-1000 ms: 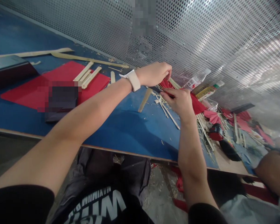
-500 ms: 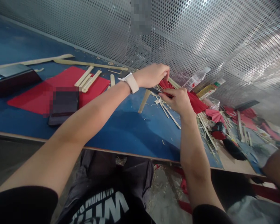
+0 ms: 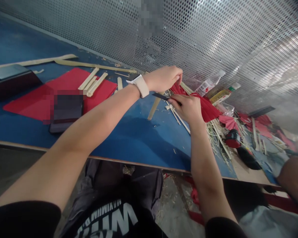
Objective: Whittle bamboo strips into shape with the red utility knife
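My left hand [image 3: 165, 78], with a watch on its wrist, is closed above the back of the blue table; what its fingers hold is hidden. My right hand [image 3: 185, 105] is closed around the end of a dark flat blade [image 3: 160, 96] that points left, just below my left hand. Under the blade a pale bamboo strip [image 3: 153, 109] slants down toward the table. Red material [image 3: 208, 109] lies behind and to the right of my right hand, with thin slivers [image 3: 175, 114] beside it.
Red sheet [image 3: 64, 79] with bamboo pieces [image 3: 89, 81] and a dark phone [image 3: 67, 112] at left. Bottles [image 3: 211, 82], a red-black tool [image 3: 233, 138] and straw-like scraps [image 3: 220, 142] at right. A perforated metal panel [image 3: 101, 33] stands behind. Another person's arm [image 3: 294, 175] is at far right.
The blade in my right hand has shifted slightly left, and my right hand with it. My left hand stays nearly in the same spot.
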The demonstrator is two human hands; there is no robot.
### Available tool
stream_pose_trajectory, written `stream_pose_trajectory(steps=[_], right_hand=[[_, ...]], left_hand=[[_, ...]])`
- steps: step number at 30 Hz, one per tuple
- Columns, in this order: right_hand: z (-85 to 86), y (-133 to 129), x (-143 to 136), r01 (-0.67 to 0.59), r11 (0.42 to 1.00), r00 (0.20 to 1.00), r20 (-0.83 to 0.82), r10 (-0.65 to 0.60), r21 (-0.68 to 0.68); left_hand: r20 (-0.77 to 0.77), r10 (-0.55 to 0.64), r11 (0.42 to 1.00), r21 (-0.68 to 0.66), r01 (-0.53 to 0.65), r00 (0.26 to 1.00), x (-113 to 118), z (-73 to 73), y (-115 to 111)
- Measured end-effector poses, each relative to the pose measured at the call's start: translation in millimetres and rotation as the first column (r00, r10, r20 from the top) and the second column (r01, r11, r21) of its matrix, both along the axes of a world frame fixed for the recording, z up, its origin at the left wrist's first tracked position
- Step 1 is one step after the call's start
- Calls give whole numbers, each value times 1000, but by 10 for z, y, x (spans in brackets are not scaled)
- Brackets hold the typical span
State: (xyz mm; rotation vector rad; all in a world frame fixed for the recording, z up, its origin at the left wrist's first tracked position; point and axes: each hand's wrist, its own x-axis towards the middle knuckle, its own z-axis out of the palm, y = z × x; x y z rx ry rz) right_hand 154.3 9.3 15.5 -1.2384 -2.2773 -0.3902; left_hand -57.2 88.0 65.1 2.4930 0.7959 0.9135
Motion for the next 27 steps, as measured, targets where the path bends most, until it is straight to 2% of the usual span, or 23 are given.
stream_pose_trajectory(steps=[4,10,16,22,27], right_hand=[[-6,-41,-60,70,994,998,-9,-69,82],[-211,129,-46,46,984,995,-98,-30,170],[-311,224,2,18,991,995,-100,-5,132],[-423,226,-10,-23,1000,999,-22,24,15],[-360,191,-24,-14,999,1000,-12,14,48]], left_hand=[[-22,21,1000,3,-21,1000,-8,27,-46],[-4,51,999,8,-51,999,-15,6,-9],[65,53,999,-15,-52,997,5,-77,126],[69,84,996,7,-85,994,-30,-159,297],[91,56,998,17,-57,994,-44,-165,316]])
